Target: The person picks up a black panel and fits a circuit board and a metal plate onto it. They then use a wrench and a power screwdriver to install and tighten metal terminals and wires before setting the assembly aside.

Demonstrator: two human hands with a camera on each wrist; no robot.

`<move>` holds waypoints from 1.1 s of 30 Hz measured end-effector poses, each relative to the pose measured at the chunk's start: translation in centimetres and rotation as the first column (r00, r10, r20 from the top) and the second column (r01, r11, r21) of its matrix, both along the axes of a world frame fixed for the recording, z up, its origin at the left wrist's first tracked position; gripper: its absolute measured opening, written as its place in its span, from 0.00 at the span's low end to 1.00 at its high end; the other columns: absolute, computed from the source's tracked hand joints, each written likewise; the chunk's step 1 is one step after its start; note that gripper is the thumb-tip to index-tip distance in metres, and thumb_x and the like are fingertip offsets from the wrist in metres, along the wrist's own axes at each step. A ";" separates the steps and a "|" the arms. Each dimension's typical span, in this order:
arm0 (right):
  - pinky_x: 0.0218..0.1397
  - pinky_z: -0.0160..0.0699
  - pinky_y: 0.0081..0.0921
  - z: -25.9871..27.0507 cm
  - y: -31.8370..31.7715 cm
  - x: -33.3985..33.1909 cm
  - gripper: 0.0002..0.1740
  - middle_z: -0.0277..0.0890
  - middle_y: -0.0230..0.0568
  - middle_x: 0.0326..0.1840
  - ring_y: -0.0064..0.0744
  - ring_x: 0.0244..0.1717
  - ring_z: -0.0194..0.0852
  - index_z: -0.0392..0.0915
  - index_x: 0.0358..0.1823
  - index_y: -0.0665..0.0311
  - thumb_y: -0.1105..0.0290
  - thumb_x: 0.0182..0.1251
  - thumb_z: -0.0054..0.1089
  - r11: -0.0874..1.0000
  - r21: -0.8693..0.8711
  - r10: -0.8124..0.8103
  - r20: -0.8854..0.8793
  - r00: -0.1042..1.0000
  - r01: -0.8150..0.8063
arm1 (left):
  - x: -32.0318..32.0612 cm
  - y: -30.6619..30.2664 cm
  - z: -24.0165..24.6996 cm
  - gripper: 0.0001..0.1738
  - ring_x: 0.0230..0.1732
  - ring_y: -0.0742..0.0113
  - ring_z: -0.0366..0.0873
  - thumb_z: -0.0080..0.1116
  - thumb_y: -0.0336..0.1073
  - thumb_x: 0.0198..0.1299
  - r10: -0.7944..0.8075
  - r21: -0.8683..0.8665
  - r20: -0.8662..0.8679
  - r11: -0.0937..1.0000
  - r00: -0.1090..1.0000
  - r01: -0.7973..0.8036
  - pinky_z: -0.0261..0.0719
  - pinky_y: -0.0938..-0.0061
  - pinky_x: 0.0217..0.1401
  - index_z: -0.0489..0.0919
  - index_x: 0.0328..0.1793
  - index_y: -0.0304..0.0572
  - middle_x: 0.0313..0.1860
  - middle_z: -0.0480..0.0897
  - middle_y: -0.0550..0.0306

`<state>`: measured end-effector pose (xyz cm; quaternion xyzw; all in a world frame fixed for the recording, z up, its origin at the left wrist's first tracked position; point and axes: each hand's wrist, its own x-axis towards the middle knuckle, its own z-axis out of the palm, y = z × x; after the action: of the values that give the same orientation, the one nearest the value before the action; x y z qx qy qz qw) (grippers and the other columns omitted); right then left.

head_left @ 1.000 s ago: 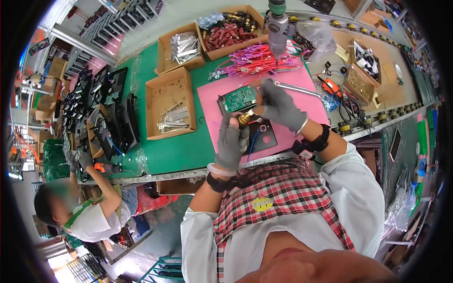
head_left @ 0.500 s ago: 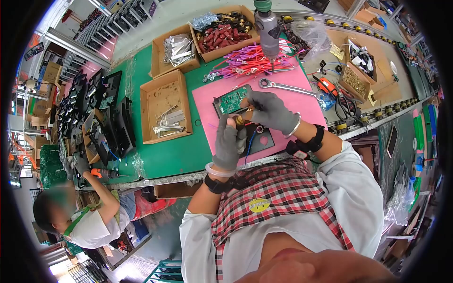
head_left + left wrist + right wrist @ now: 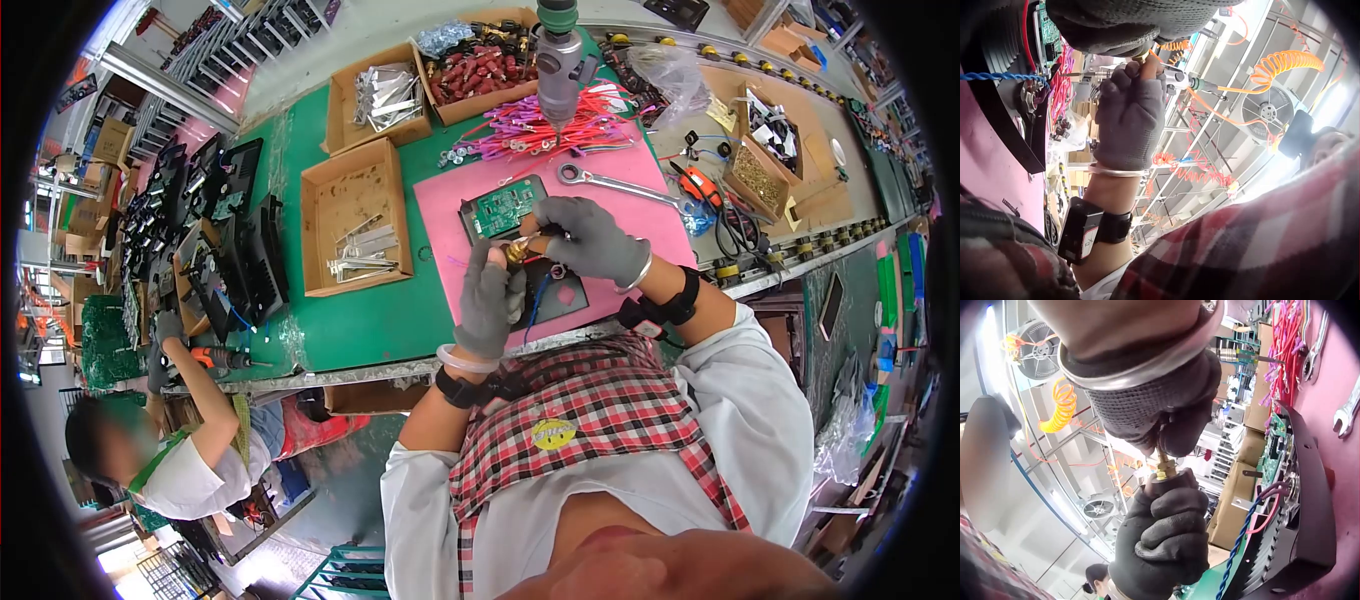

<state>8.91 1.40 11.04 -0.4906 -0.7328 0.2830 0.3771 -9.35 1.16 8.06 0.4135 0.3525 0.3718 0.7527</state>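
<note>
Both hands wear grey gloves with bare fingertips. My left hand [image 3: 485, 310] grips the dark base of a brass threaded fitting [image 3: 1165, 470], its fingers curled round it in the right wrist view. From above, my right hand [image 3: 600, 240] pinches the fitting's upper end between thumb and fingers. The fitting is held over a black housing [image 3: 1313, 525] with a green circuit board [image 3: 502, 208]. A blue twisted wire [image 3: 1234, 550] runs out of the housing beside a metal nut. Fingers hide much of the fitting's top.
Under the housing lies a pink mat [image 3: 440, 215]. A wrench [image 3: 625, 188] and a heap of red and purple wires [image 3: 545, 128] lie beyond. A power screwdriver [image 3: 560, 75] hangs overhead. Cardboard boxes [image 3: 312, 225] stand left; another person [image 3: 205, 450] works further left.
My right hand has shifted slightly, its fingers now drawn in more closely at the fitting's top. My left hand keeps its grip. The other person's hands have moved a little.
</note>
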 end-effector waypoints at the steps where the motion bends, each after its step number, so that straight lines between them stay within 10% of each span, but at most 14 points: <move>1: 0.34 0.72 0.29 0.0 0.0 -0.1 0.10 0.74 0.42 0.30 0.39 0.31 0.75 0.73 0.36 0.65 0.74 0.51 0.58 0.999 0.054 -0.003 0.014 1.000 0.002 | 0.0 0.0 -0.3 0.20 0.17 0.82 0.58 0.41 0.47 0.64 0.008 0.047 -0.035 0.999 0.999 -0.006 0.54 0.86 0.17 0.66 0.53 0.42 0.21 0.68 0.66; 20: 0.35 0.73 0.31 0.0 -0.7 0.9 0.11 0.75 0.44 0.30 0.40 0.30 0.75 0.74 0.36 0.63 0.74 0.48 0.53 0.946 -0.320 -0.039 0.025 0.999 0.045 | 0.3 -0.2 0.4 0.19 0.13 0.81 0.56 0.40 0.51 0.66 -0.026 -0.080 -0.111 0.997 0.994 0.017 0.52 0.85 0.13 0.67 0.50 0.44 0.19 0.66 0.66; 23: 0.36 0.73 0.31 -0.5 -0.8 1.6 0.09 0.75 0.44 0.29 0.41 0.31 0.75 0.74 0.35 0.62 0.72 0.50 0.52 0.998 -0.057 -0.046 -0.122 0.992 0.039 | 0.1 0.2 0.0 0.20 0.14 0.81 0.56 0.40 0.52 0.66 -0.019 -0.106 -0.090 0.994 0.996 0.009 0.52 0.85 0.13 0.67 0.50 0.45 0.20 0.66 0.66; 33: 0.40 0.74 0.36 -8.1 -0.1 9.6 0.12 0.78 0.42 0.34 0.43 0.36 0.76 0.77 0.41 0.58 0.67 0.54 0.54 0.862 -0.156 -0.324 0.563 0.761 0.482 | -0.9 0.3 -0.7 0.24 0.14 0.82 0.55 0.41 0.59 0.64 -0.076 -0.112 0.023 0.991 0.997 0.078 0.53 0.87 0.13 0.68 0.50 0.47 0.21 0.65 0.66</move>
<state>18.48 1.27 2.89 -0.7454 -0.6324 0.1562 0.1416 -10.29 1.50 7.36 0.3802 0.3498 0.3257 0.7918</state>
